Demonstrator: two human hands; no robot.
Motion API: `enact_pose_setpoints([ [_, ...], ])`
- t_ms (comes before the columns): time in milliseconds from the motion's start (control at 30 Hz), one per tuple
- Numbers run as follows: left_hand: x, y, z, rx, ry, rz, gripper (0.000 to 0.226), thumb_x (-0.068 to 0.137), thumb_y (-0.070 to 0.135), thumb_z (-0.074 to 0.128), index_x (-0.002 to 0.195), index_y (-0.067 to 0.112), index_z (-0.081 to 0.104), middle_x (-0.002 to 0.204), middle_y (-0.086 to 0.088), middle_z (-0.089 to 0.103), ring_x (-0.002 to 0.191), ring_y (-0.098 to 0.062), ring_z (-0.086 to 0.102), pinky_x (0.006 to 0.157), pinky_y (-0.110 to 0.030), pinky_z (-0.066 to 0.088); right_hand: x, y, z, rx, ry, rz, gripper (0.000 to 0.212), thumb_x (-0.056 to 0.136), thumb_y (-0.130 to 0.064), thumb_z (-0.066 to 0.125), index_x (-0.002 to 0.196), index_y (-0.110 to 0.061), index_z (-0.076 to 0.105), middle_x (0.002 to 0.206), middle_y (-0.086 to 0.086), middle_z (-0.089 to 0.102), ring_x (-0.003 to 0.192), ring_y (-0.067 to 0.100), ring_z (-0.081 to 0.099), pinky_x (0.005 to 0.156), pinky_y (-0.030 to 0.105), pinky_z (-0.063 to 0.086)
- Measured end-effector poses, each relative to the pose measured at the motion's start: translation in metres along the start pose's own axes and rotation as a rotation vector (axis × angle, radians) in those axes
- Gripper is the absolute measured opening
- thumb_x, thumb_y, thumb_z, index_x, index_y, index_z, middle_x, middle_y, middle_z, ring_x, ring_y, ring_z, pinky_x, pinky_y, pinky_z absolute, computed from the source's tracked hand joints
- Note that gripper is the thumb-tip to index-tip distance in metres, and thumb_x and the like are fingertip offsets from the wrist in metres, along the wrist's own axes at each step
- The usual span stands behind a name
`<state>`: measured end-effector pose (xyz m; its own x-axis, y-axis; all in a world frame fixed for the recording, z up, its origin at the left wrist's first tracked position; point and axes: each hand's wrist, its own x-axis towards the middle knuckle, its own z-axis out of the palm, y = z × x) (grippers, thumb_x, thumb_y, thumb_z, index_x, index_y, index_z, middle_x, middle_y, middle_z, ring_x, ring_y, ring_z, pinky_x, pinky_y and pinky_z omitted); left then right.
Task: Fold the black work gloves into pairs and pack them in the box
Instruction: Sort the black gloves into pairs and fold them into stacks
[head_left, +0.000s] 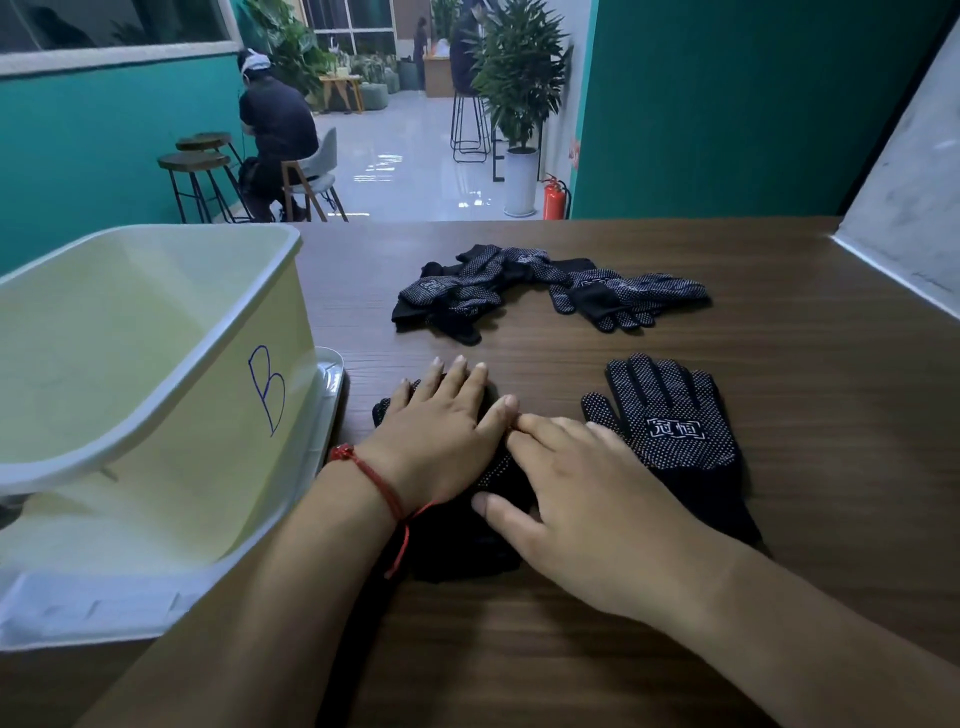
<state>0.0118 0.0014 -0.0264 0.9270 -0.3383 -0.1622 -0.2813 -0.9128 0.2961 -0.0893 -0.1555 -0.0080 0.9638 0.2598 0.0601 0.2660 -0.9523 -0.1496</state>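
Nearest, both hands lie flat on a dark glove (462, 556) on the wooden bench (519, 675). The left hand (441, 431) presses down with its fingers (460, 374) straight and slightly spread, the tips reaching past the glove's far edge; a red cord (374, 475) circles that wrist. The right hand (587, 499) rests open too, its fingers (540, 431) straight and close together, the forefinger tip touching the left thumb, its own thumb laid on the glove. Just right of the right fingers a second glove (670, 426) lies flat, dotted side up, its fingers pointing away. Left of the left fingers stands a pale box (208, 441) marked with a blue B, set on a white lid (332, 374). Beyond the fingertips, well apart, a loose heap of gloves (467, 296) sprawls across the bench.
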Motion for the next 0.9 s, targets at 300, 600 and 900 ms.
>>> enact_pose_setpoints([
  [300, 0.0, -0.009, -0.005, 0.069, -0.01, 0.035, 0.078, 0.103, 0.072, 0.02, 0.167, 0.035, -0.006, 0.176, 0.011, -0.013, 0.159, -0.01, -0.022, 0.13, -0.046, -0.011, 0.02, 0.036, -0.022, 0.095, 0.051, 0.173, 0.06, 0.103, -0.06, 0.048, 0.154, -0.03, 0.052, 0.161, -0.013, 0.049, 0.151, 0.014, 0.037, 0.126, 0.04, 0.028],
  [600, 0.001, -0.009, -0.005, 0.084, -0.011, 0.0, 0.093, 0.101, 0.075, 0.022, 0.168, 0.019, -0.011, 0.175, 0.004, -0.02, 0.159, -0.01, -0.024, 0.13, -0.041, -0.011, 0.105, 0.104, -0.027, -0.07, -0.015, 0.35, 0.056, 0.107, -0.055, 0.037, 0.159, -0.036, 0.043, 0.171, -0.002, 0.034, 0.156, 0.03, 0.027, 0.125, 0.055, 0.027],
  [900, 0.0, -0.009, -0.004, 0.093, -0.007, -0.003, 0.095, 0.099, 0.078, 0.021, 0.168, 0.02, -0.01, 0.175, 0.004, -0.019, 0.158, -0.01, -0.024, 0.13, -0.044, -0.011, 0.132, 0.114, -0.025, -0.123, 0.01, 0.402, 0.048, 0.106, -0.048, 0.036, 0.137, -0.023, 0.063, 0.148, 0.002, 0.06, 0.14, 0.031, 0.047, 0.113, 0.053, 0.038],
])
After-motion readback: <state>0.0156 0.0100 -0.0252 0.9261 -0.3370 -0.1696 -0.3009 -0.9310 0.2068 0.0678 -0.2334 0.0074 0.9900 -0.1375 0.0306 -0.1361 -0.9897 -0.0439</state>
